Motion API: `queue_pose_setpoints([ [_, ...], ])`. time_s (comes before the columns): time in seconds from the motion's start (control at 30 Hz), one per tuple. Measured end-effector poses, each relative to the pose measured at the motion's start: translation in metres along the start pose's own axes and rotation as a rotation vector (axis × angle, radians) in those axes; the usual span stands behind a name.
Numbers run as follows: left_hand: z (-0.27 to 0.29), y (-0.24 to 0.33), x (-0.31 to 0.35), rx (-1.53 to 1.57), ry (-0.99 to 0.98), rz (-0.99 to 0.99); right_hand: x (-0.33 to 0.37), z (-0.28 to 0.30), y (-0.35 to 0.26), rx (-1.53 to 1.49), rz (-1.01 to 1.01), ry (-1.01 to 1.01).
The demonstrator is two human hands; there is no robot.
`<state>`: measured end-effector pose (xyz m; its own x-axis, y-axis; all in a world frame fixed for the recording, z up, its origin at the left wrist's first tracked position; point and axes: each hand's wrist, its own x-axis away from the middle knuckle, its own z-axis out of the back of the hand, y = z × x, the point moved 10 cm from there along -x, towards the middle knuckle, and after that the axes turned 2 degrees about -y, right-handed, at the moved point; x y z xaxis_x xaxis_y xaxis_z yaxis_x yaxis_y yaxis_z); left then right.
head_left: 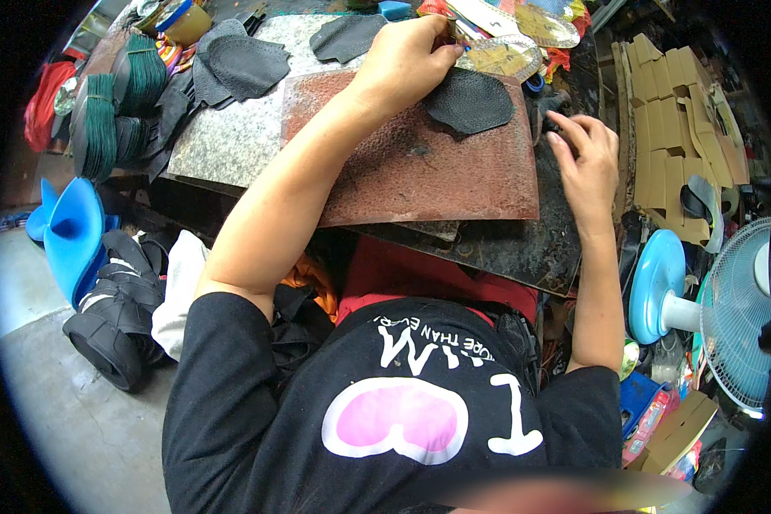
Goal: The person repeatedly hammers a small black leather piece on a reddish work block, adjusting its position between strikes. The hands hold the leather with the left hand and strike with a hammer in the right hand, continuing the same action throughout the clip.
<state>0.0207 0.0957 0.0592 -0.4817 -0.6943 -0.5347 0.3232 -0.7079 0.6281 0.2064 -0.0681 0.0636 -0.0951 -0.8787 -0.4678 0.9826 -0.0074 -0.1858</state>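
Note:
My left hand (407,56) reaches across the work surface with its fingers curled and thumb bent in. What it grips at the far edge, beside a clear template (510,60), is too small and hidden to name. Just below its fingertips lies a black leather piece (469,103) on a reddish-brown textured sheet (403,188). Past the sheet's right edge hovers my right hand (589,158), thumb and fingers apart, holding nothing that I can see. A small dark object (550,107) lies close to its fingertips.
More black leather pieces (248,68) lie on a speckled stone slab (218,154), with green cord bundles (98,128) farther left. Stacked cardboard boxes (660,128) and a fan (737,317) stand at right. Black shoes (116,317) sit at lower left.

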Motion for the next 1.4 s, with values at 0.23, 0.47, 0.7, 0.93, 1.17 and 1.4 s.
queue_pose_setpoints([
  [0.23,0.007,-0.011,0.004,0.058,-0.077,0.116,-0.017,-0.026,-0.03,-0.117,0.036,-0.044],
  [0.47,0.001,-0.027,0.002,0.102,-0.139,0.194,-0.01,-0.038,-0.025,-0.31,-0.111,-0.162],
  [0.7,0.008,-0.025,0.029,0.139,-0.379,0.377,0.025,-0.022,-0.062,-0.315,-0.021,-0.18],
  [0.93,0.031,-0.002,0.039,0.13,-0.321,0.256,0.029,-0.005,-0.08,-0.246,0.033,-0.161],
  [1.17,0.011,-0.03,0.044,0.319,-0.348,0.412,0.009,-0.007,-0.109,-0.248,0.283,-0.085],
  [1.4,-0.003,-0.044,0.052,0.507,-0.407,0.554,0.006,-0.004,-0.121,-0.3,0.407,-0.02],
])
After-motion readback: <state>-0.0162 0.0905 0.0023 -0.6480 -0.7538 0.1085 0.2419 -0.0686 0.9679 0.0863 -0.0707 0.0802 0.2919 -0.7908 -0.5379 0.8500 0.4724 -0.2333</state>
